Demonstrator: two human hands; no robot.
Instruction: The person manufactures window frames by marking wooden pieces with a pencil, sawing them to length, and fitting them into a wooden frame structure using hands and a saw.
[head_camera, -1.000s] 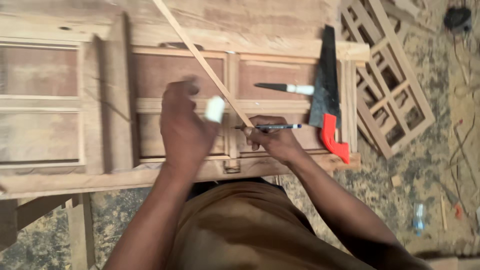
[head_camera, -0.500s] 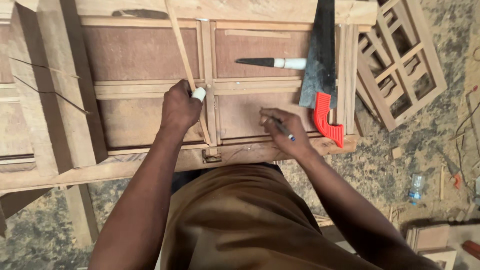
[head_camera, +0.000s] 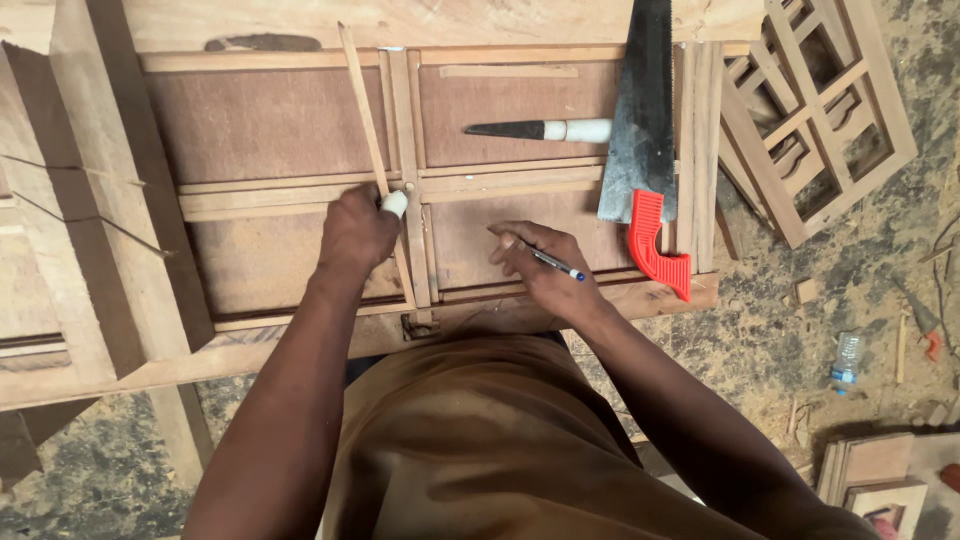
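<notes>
Marking step: left hand clamps thin wooden strip on brown panelled frame; right hand grips blue pen, needs steady line.

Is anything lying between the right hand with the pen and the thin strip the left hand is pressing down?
Nothing loose lies between them. The right hand with the pen rests on bare panel; only the frame's fixed upright rail separates it from the thin strip under the left hand.
</notes>
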